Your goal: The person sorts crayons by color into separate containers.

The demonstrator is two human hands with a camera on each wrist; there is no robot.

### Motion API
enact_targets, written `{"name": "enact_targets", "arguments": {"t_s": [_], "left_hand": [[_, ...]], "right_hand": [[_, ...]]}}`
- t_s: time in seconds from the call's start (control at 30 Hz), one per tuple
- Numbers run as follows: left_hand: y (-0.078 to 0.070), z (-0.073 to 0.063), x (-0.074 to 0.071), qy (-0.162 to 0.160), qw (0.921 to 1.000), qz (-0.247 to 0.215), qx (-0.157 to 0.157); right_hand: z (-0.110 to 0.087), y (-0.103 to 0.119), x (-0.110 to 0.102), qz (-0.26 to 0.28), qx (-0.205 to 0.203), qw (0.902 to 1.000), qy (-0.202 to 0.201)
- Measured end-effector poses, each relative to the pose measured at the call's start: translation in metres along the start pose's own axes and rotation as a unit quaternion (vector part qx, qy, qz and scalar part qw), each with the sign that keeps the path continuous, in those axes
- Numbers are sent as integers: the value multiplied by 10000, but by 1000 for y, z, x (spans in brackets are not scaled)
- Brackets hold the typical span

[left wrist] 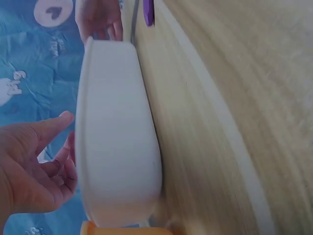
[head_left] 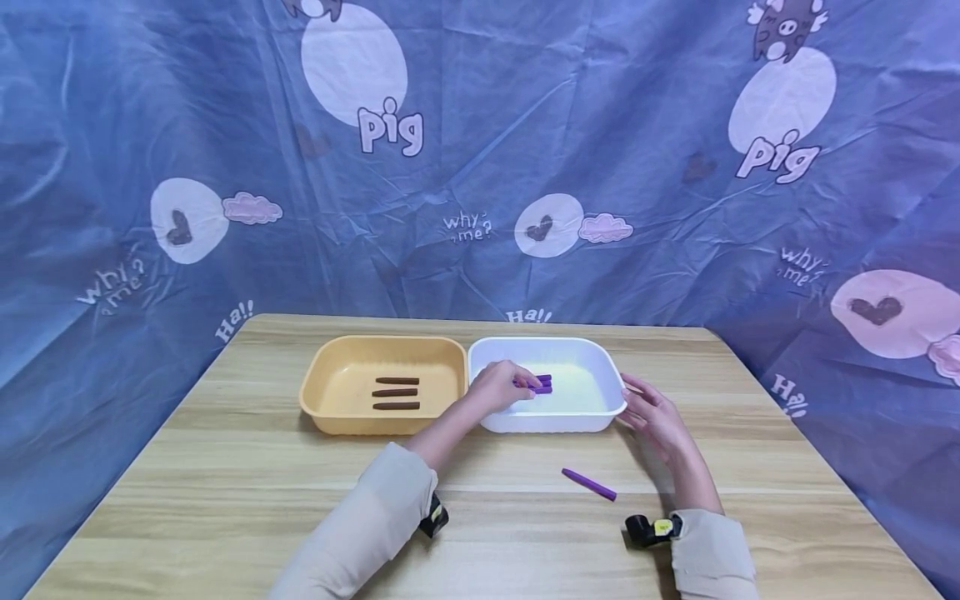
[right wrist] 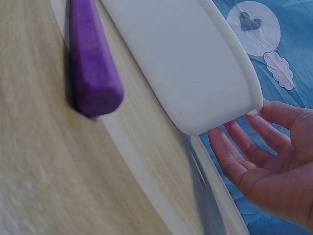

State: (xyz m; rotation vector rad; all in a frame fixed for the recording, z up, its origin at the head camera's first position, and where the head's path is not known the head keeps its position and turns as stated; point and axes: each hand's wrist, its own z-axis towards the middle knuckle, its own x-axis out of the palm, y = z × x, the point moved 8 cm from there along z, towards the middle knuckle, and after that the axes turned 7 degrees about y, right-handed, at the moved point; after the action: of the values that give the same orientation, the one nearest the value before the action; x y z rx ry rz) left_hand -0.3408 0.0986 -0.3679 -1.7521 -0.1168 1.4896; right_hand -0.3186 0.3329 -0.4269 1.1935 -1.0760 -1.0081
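In the head view my left hand (head_left: 501, 386) reaches over the near rim of the white tray (head_left: 547, 422). Its thumb and fingers pinch at the purple crayons (head_left: 544, 390) lying there. The left wrist view shows this hand (left wrist: 36, 166) behind the tray wall (left wrist: 117, 127), which hides the crayons. My right hand (head_left: 654, 414) rests against the tray's right end, fingers loosely extended at its outer wall and rim, also seen in the right wrist view (right wrist: 266, 154). A single purple crayon (head_left: 588, 484) lies on the table in front of the tray.
A yellow-orange tray (head_left: 330, 423) stands against the white one's left side, with three brown crayons (head_left: 396, 406) side by side in it. Both trays stand toward the back of the wooden table (head_left: 247, 500). A blue printed cloth (head_left: 480, 167) hangs behind.
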Motion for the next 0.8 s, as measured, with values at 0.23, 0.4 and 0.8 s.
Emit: {"name": "enact_targets", "arguments": {"t_s": [0.23,0.4,0.8], "left_hand": [[-20,-18,5,124,9991,21,396],[-32,-28,15,328,9975,-60,618],[-43,-39,56,770,9930,8,898]], "right_hand": [[0,2,1,25,-97,9999,40],[-1,2,2,-4,-56,10000,2],[-1,1,1,65,57,10000,-50]]}}
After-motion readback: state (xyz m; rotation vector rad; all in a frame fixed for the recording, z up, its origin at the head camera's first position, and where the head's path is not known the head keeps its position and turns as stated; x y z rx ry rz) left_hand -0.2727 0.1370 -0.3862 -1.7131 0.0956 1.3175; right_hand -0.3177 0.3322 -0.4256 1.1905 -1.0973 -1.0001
